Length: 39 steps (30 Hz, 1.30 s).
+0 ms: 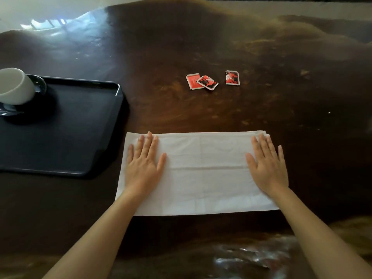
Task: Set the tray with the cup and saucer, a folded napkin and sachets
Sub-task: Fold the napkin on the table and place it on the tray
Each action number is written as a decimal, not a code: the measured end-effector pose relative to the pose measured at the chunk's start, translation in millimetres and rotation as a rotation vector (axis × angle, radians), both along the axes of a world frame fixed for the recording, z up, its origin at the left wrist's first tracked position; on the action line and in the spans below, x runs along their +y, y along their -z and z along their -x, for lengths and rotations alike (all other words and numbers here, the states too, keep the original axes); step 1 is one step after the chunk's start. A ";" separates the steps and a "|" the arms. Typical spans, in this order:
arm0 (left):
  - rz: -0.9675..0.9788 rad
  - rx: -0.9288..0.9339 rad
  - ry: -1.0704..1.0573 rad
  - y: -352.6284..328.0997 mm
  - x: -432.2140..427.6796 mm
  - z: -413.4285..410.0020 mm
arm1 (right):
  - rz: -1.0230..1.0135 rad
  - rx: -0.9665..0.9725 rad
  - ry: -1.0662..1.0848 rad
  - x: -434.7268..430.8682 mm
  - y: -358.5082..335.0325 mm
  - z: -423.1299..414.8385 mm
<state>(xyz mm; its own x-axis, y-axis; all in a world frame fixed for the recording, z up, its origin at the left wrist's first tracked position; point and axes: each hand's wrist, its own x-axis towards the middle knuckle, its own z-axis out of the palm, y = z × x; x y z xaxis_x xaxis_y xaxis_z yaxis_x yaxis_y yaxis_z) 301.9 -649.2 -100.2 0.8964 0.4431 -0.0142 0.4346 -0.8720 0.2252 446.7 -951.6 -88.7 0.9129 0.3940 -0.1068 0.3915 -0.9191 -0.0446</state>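
Pressing flat with fingers spread, the left hand (pixel 144 161) and right hand (pixel 268 162) rest on opposite ends of the white napkin (pixel 201 174) on the counter (pixel 281 97). Three red sachets (pixel 211 80) lie beyond it; the cup (pixel 15 86) sits on the black tray (pixel 70 125) at left.

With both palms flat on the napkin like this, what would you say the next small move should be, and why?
Probably fold the napkin across once more, right end over left. It lies as a long strip on the table with the left hand and right hand flat on its ends, not gripping. The tray already holds the cup; three sachets wait outside.
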 end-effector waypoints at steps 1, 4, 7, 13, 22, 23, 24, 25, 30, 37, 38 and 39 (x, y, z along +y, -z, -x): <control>0.008 0.018 0.003 -1.3 -2.6 7.2 | 0.010 0.014 0.006 -3.7 -1.2 5.5; 0.051 0.051 -0.045 -13.5 -13.9 10.5 | 0.036 0.026 0.113 2.9 -12.2 17.5; 0.047 -0.041 -0.042 -30.2 -56.3 10.0 | -0.160 -0.052 -0.009 48.8 -26.0 58.5; 0.041 0.120 -0.055 -16.1 -88.3 70.7 | -0.095 0.108 -0.290 85.0 -5.7 129.9; -0.014 0.164 0.211 -14.0 -37.2 89.2 | -0.001 0.078 -0.091 -16.0 -4.7 87.0; -0.041 0.168 0.260 -14.5 -31.5 90.9 | 0.010 0.084 -0.085 -26.9 -5.4 82.3; -0.062 0.176 0.305 -15.4 -27.1 91.8 | 0.020 0.091 -0.093 -35.2 -5.4 78.4; -0.073 0.185 0.345 -16.8 -23.7 92.0 | 0.030 0.101 -0.107 -41.2 -4.9 75.7; -0.079 0.238 0.608 -25.3 -7.1 94.7 | 0.043 0.150 -0.154 -46.8 -6.6 70.1; -0.081 0.182 0.719 -47.7 10.7 123.6 | 0.026 0.242 -0.374 -67.6 -33.9 69.1; -0.139 0.143 0.756 -50.6 9.2 126.5 | 0.079 0.187 -0.439 -70.6 -40.2 71.5; -0.207 0.108 0.802 -52.2 8.1 130.2 | 0.129 0.154 -0.483 -71.6 -46.9 75.3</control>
